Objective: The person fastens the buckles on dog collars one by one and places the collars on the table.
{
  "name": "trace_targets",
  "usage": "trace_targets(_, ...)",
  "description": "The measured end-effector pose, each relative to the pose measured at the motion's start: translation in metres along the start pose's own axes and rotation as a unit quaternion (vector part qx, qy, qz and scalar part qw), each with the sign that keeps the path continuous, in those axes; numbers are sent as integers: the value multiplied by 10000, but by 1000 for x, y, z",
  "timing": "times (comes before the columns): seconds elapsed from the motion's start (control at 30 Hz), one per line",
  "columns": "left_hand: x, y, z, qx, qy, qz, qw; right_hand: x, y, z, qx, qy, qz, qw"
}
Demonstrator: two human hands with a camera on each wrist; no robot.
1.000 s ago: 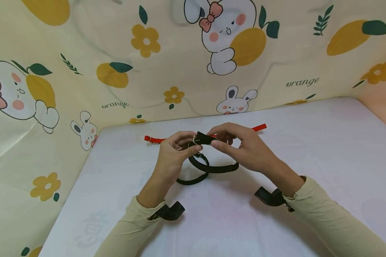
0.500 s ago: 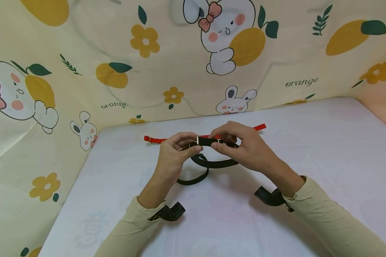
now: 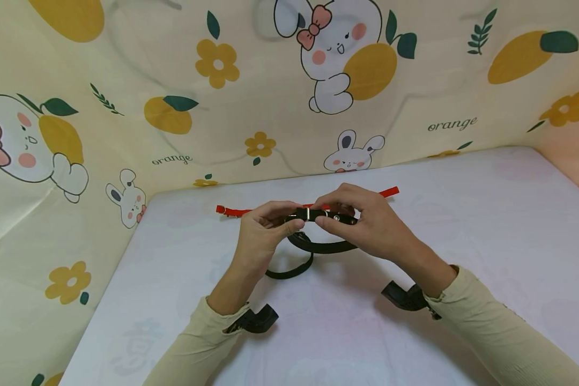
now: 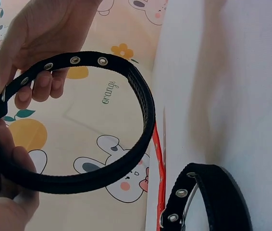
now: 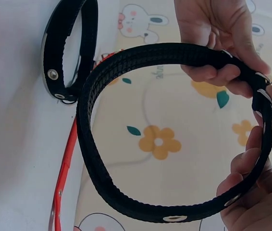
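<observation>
Both hands hold up a black collar (image 3: 323, 247), closed into a loop, with metal-rimmed holes along its strap. My left hand (image 3: 258, 230) pinches it just left of the metal buckle (image 3: 308, 214). On the buckle's right, my right hand (image 3: 371, 220) pinches the strap between thumb and fingers. The left wrist view shows the loop (image 4: 78, 183) hanging from the fingers of both hands; in the right wrist view the strap (image 5: 174, 214) passes through the buckle near the fingertips. Fingers partly hide the strap's end.
A second black collar (image 3: 289, 274), also looped, stands on the white table (image 3: 347, 327) below the hands. Behind them lies a red collar (image 3: 231, 212), stretched out and partly hidden. A printed cloth wall (image 3: 280, 107) rises at the table's back edge.
The strap end, raised and tilted at first, now lies flat along the collar. The buckle has shifted slightly right between the fingertips. Both hands stay almost in place.
</observation>
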State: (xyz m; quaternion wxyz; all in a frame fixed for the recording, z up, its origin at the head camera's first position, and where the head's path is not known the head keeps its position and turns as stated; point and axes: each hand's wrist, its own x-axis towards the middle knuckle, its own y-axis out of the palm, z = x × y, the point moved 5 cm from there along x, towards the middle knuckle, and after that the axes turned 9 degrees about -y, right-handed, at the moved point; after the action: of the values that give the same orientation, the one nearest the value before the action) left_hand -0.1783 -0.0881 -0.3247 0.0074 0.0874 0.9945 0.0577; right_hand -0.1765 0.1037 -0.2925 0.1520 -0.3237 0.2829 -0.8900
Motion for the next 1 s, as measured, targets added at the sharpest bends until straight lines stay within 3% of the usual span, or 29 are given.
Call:
trace_targets(0.4, -1, 3, 0, -150, 79, 147, 9997, 0, 4, -1, -215, -100, 122, 9996)
trace_targets(1.0, 0, 2, 0, -368, 181, 398, 9984, 1, -2, 2, -458, -307, -123, 9984)
